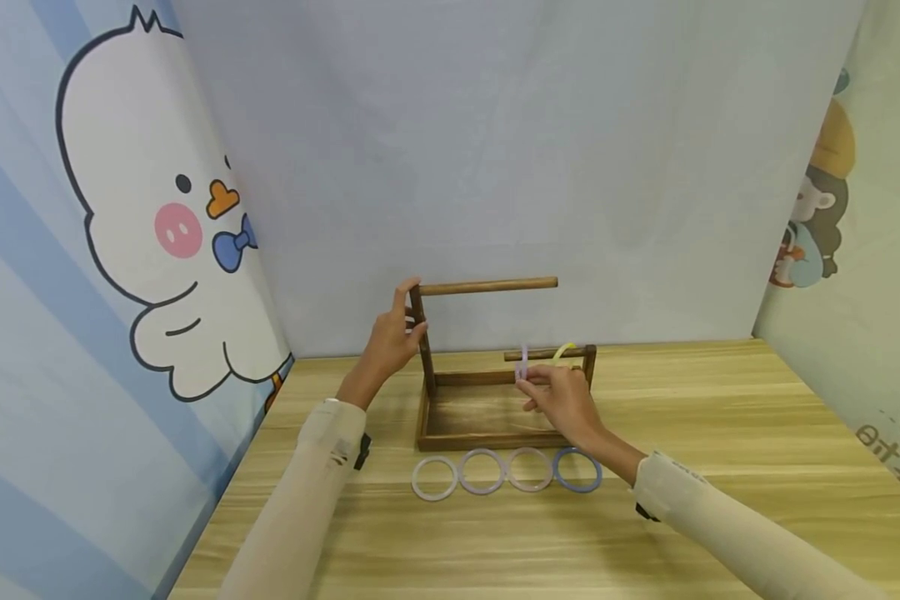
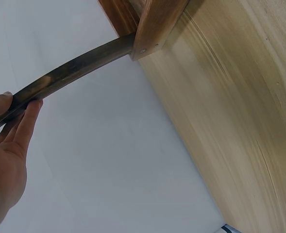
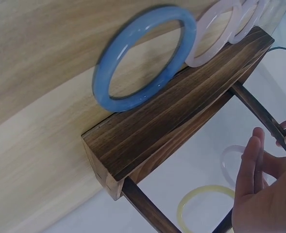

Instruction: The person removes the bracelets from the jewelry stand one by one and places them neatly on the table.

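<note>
A dark wooden bangle stand [image 1: 487, 442] has a tray base, a tall left post [image 2: 75, 73] and a short right post, each with a bar. My left hand [image 1: 390, 340] grips the tall post near its top, thumb on one side and fingers on the other. At the lower bar [image 1: 543, 354], my right hand [image 1: 566, 400] pinches a pale lilac bangle [image 1: 522, 367] between thumb and fingertips. That bangle stands upright around the bar, close to its free end. Further in, a yellow bangle [image 1: 563, 351] hangs on the same bar, partly hidden by the right hand.
In front of the stand, a row of bangles lies flat on the wood-grain table: white [image 1: 435, 498], lilac [image 1: 482, 492], pink [image 1: 529, 489] and blue [image 1: 578, 490]. The upper bar [image 1: 487, 287] juts right from the tall post. A grey cloth [image 1: 532, 167] hangs behind.
</note>
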The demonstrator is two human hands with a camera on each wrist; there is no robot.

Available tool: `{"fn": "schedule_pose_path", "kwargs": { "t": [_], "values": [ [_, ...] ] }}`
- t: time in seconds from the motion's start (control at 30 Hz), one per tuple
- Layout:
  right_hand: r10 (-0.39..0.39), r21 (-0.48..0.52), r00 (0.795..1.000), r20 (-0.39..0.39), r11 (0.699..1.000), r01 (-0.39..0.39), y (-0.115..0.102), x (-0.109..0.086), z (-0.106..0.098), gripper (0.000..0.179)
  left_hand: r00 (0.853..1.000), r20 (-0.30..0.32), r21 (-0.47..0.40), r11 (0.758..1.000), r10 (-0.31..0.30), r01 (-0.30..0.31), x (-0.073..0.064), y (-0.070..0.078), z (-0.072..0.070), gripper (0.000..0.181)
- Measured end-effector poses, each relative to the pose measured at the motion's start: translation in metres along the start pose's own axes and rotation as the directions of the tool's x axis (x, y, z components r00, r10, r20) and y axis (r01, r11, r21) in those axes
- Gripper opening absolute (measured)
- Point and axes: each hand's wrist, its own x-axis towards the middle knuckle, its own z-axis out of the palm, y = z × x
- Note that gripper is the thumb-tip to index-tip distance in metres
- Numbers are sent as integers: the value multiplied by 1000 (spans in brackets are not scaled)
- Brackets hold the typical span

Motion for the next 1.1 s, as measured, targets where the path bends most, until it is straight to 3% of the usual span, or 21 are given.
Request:
{"fn": "schedule_pose_path", "kwargs": {
  "t": [0.5, 1.1],
  "values": [
    [22, 70, 1000, -3, 997, -22, -6, 1, 6, 20, 1000, -1, -8, 1000, 4, -4, 0, -3, 0, 76],
    [58, 143, 996, 62, 987, -66, -12, 0, 12, 29, 1000, 5, -10, 1000, -20, 20, -1, 2, -2, 76]
  ]
}}
